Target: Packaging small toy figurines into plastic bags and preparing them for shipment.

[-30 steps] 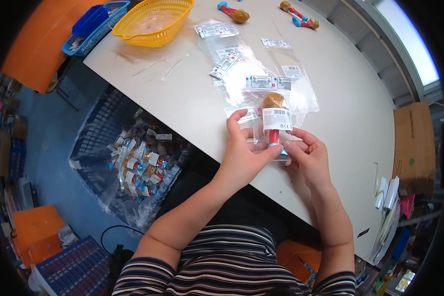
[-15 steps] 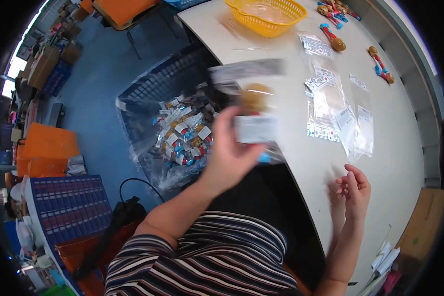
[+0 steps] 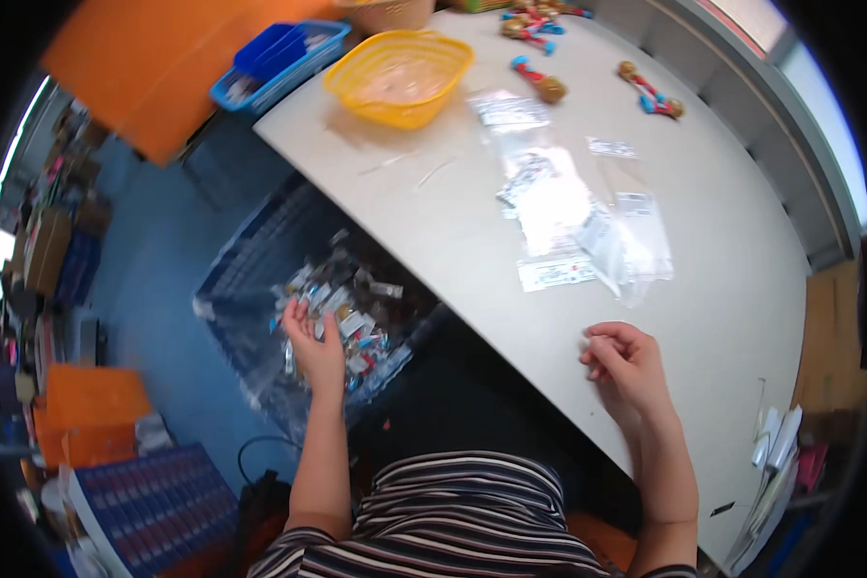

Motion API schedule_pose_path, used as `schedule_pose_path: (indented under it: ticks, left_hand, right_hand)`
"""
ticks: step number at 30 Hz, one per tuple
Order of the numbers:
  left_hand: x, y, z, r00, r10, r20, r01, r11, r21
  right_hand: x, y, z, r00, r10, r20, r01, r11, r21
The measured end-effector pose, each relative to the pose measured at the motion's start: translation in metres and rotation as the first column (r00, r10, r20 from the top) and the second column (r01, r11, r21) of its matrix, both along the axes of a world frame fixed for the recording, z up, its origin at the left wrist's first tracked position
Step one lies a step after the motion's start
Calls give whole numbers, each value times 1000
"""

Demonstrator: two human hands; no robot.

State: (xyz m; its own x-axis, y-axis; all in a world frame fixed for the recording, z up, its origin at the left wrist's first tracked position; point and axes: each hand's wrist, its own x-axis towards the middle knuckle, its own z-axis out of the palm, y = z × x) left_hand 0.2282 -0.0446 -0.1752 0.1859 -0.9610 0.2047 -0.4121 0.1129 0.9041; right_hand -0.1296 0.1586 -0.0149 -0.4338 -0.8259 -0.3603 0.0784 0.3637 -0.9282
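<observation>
My left hand is over the dark blue crate on the left, its fingers apart and nothing held. Beneath it, the crate holds a heap of small clear bagged packets with white labels and bits of red, blue and gold. Above the near part of the white table, my right hand has its fingers curled in, with nothing visible in them. Farther up the table are flat clear plastic bags with printed strips, and more clear bags beside them.
A yellow plastic basket stands at the table's far left. Gold, red and blue toys lie toward the back, another near the wall. Blue bins sit beyond the table corner. Papers stand at the right edge.
My left hand has moved left and down over the crate and let go of the bagged toy it held. My right hand stays over the table. The view has turned.
</observation>
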Motion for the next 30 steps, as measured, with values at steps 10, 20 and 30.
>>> schedule_pose_path:
  ticks: [10, 20, 30]
  left_hand:
    - [-229, -22, 145, 656, -678, 331, 755, 602, -261]
    - [-275, -78, 159, 571, -776, 269, 683, 631, 369]
    - [-250, -70, 189, 300, -773, -560, 948, 309, 80]
  right_hand:
    - [-12, 6, -1, 957, 44, 288, -46, 999, -1]
    - [-39, 3, 16, 972, 26, 233, -23, 1000, -16]
    - [-77, -90, 35, 835, 120, -538, -256, 949, -185]
